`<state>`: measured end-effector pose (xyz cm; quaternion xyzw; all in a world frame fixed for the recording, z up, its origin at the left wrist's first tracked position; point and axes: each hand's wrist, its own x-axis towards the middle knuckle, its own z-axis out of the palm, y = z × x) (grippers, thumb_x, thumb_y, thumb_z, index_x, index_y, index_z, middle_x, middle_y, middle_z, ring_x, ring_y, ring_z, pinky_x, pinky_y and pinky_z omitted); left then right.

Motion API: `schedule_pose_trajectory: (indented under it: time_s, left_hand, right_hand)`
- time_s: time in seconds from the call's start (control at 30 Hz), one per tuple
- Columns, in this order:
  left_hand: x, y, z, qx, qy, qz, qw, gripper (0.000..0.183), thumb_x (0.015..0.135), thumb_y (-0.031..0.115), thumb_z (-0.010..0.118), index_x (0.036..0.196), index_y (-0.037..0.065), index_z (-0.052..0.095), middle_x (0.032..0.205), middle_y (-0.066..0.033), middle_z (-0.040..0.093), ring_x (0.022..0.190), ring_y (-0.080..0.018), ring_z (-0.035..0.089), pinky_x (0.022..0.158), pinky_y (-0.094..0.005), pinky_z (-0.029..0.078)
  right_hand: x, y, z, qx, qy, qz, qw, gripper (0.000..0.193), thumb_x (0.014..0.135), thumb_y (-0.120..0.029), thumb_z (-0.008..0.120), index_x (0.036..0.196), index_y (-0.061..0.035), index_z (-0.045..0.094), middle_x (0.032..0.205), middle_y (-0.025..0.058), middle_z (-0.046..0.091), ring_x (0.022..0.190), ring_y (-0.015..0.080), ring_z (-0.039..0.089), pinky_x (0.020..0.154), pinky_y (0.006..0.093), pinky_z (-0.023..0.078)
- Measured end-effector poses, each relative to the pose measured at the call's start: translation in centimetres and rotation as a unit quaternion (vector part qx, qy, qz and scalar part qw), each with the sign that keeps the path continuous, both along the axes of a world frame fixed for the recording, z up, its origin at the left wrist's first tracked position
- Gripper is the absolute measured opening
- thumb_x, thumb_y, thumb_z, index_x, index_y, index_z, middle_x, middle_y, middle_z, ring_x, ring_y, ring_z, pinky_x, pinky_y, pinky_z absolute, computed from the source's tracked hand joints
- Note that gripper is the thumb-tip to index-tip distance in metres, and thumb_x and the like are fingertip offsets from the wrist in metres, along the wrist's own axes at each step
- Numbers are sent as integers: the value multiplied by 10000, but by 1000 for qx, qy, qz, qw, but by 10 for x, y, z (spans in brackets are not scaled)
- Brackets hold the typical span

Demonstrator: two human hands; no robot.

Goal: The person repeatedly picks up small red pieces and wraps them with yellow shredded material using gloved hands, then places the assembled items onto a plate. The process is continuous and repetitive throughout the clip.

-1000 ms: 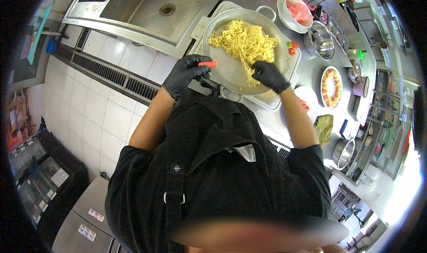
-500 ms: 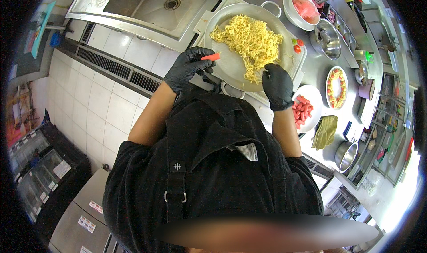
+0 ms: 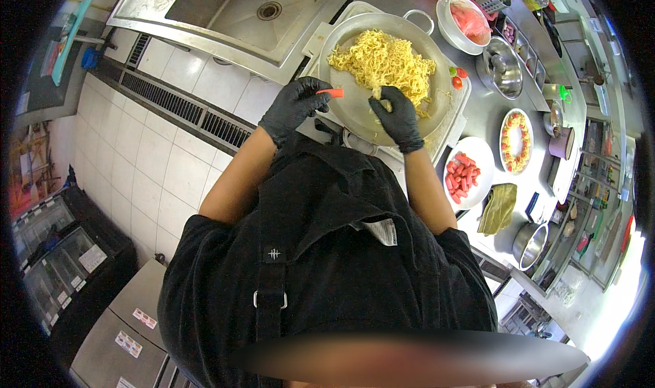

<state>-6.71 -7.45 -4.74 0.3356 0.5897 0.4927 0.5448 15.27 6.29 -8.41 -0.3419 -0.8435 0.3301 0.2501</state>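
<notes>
My left hand (image 3: 292, 108), in a black glove, pinches a short red sausage piece (image 3: 333, 93) over the near left rim of a wide metal pan (image 3: 348, 118). Yellow noodles (image 3: 402, 64) are heaped on the far side of the pan. My black-gloved right hand (image 3: 400, 118) is closed on a small bunch of noodles, some of which trail back to the heap. To the right of the pan, a white plate (image 3: 486, 157) bears several cut sausage pieces (image 3: 462, 176). Glove fingers partly cover what both hands hold.
An oval white plate (image 3: 516, 168) with a ring of noodle-and-red pieces lies farther right. Near it are a folded green cloth (image 3: 498, 209) and metal bowls (image 3: 500, 67). Tomatoes (image 3: 456, 82) sit beside the pan. A steel sink (image 3: 239, 9) is at the far left.
My right hand has moved left from the heap's near edge, drawing noodles with it. My left hand still holds the sausage piece and has shifted slightly right.
</notes>
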Motion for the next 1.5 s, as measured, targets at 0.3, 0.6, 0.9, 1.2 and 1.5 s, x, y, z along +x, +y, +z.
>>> schedule_pose_trajectory:
  time_s: [0.3, 0.6, 0.9, 1.2, 1.5]
  left_hand:
    - [11, 17, 12, -24, -33, -2, 999, 240, 834, 169, 681, 1022, 30, 629, 855, -46, 664, 727, -115, 625, 651, -245, 464]
    - [12, 21, 10, 32, -46, -47, 997, 251, 832, 160, 664, 1045, 28, 650, 837, -49, 677, 741, -114, 635, 635, -232, 463]
    - [23, 46, 28, 63, -36, -38, 997, 333, 801, 67, 693, 1114, 17, 590, 900, -79, 655, 772, -155, 641, 721, -274, 517]
    - [47, 61, 8, 168, 52, 7, 984, 618, 782, 59, 720, 1341, 111, 464, 908, -71, 667, 763, -115, 627, 715, -270, 516]
    - [44, 67, 14, 216, 228, 1, 949, 385, 831, 56, 664, 1209, 117, 619, 948, -79, 692, 778, -112, 634, 720, -274, 519]
  right_hand:
    - [10, 19, 98, -215, -48, -21, 975, 356, 893, -298, 616, 974, 48, 636, 795, 117, 625, 708, 180, 589, 665, 299, 462]
    - [1, 39, 181, 16, -100, 41, 994, 359, 872, -320, 611, 962, 24, 657, 848, 207, 662, 774, 331, 649, 715, 386, 500]
    - [-15, 54, 183, 99, -146, 99, 979, 378, 861, -335, 591, 959, 24, 657, 859, 215, 656, 792, 350, 641, 712, 418, 486]
    - [-19, 20, 132, 142, -161, 104, 971, 216, 838, -236, 549, 847, -35, 627, 796, 201, 625, 743, 386, 616, 661, 489, 493]
    - [-21, -16, 129, 94, -133, 20, 986, 243, 859, -189, 536, 1042, -43, 603, 848, 193, 596, 753, 374, 610, 660, 467, 495]
